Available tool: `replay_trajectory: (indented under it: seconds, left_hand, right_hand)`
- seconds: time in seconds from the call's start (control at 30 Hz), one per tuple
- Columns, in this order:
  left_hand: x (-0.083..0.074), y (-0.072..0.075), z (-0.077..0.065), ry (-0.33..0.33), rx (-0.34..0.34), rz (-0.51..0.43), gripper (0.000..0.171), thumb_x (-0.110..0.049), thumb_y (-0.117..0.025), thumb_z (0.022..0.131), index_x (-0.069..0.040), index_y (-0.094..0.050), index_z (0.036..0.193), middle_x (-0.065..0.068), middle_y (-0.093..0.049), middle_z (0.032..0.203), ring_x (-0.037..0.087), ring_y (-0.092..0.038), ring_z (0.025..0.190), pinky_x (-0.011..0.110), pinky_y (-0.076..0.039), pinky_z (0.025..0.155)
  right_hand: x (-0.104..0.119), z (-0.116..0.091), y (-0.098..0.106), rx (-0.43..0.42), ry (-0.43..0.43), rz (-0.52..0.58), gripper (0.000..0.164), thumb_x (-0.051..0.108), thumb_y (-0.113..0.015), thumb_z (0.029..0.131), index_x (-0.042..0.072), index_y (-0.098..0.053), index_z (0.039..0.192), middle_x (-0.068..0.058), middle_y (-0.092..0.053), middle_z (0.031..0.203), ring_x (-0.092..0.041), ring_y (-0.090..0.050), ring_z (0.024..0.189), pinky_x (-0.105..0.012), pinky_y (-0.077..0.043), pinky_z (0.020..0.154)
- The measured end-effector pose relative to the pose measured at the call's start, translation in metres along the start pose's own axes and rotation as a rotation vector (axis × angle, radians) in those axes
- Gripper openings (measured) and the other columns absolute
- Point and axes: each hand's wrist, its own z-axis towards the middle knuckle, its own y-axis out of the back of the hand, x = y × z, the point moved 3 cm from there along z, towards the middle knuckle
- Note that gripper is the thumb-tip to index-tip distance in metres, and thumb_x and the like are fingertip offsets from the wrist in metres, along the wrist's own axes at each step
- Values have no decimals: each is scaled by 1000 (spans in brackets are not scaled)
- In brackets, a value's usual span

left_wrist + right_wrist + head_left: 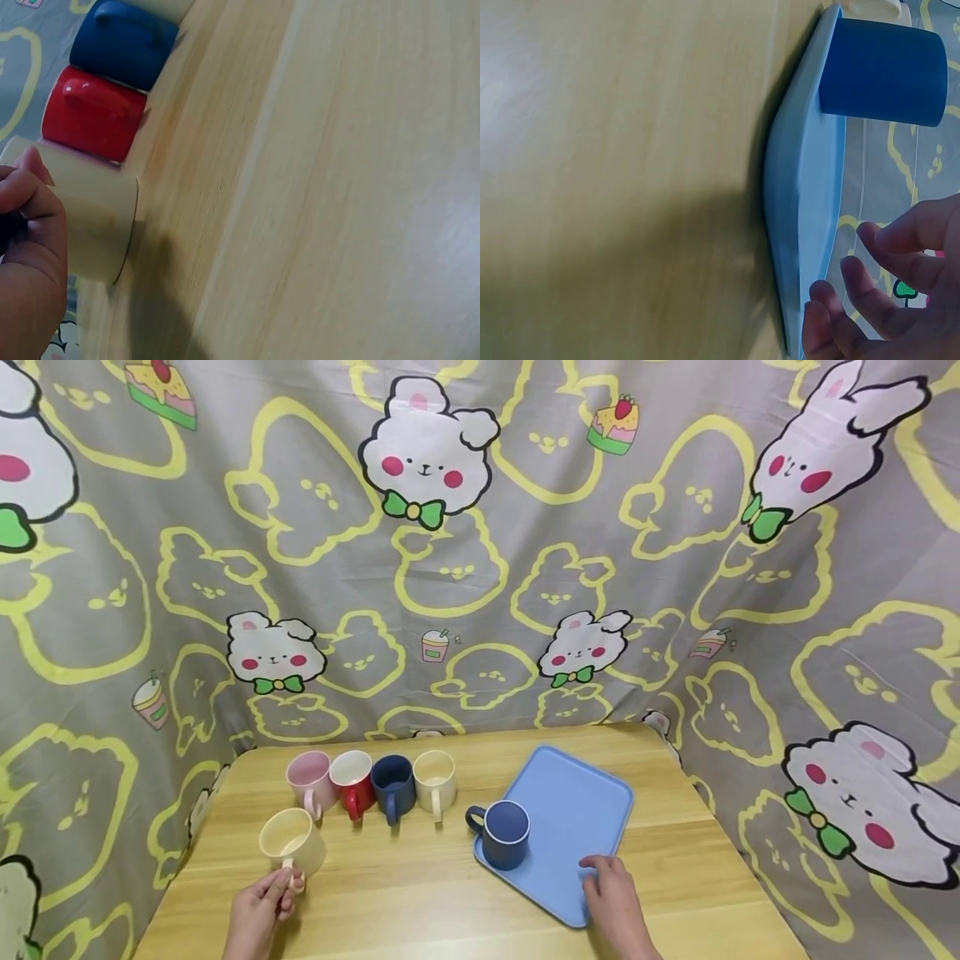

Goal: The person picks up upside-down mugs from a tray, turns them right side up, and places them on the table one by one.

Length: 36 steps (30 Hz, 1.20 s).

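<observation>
At the left of the head view, my left hand [261, 906] pinches the handle of a cream mug [303, 852]. That same mug [94, 210] stands upright near the table surface in the left wrist view; whether its base touches the wood I cannot tell. My right hand [613, 893] hovers by the near right edge of a blue tray [577, 810], its fingers loosely bent and holding nothing. On the tray's left corner stands a dark blue mug [505, 839], handle pointing left. The right wrist view shows this mug [885, 71] apart from my right hand [885, 300].
Behind the cream mug, a row of mugs lines the back left of the wooden table [420, 893]: pink [311, 781], red [352, 785], navy [394, 787] and another cream one [435, 783]. A patterned grey curtain [465, 568] surrounds the table's back and sides.
</observation>
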Motion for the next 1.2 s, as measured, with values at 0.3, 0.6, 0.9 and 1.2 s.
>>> replay_trajectory:
  seconds: [0.3,0.6,0.9,1.2]
  left_hand:
    - [-5,4,9,64,-62,114,32,-15,-54,107,14,-66,102,-1,-65,77,3,-49,60,17,-44,49]
    - [-12,-9,-1,10,-203,421,42,-18,-50,108,20,-49,126,12,-64,88,7,-57,56,23,-49,49]
    - [-21,-58,-37,-233,-454,725,46,-3,-57,95,4,-38,136,24,-42,122,25,-60,70,30,-44,57]
    - [-4,-162,-56,-346,80,882,29,-1,-60,92,-11,-60,120,2,-63,106,0,-54,72,24,-47,63]
  right_hand:
    - [12,3,-7,2,-11,5,19,-4,-61,89,0,-71,105,-20,-60,109,-32,-60,96,-45,-49,77]
    - [25,7,-10,-25,10,7,20,-3,-60,90,0,-70,106,-21,-58,113,-33,-60,101,-47,-50,81]
    - [28,5,-8,12,32,8,21,-4,-61,90,-1,-69,110,-22,-58,114,-37,-61,104,-50,-52,84]
    - [32,0,-8,-14,87,-9,21,-5,-64,88,-1,-69,108,-22,-59,111,-37,-61,101,-51,-51,84]
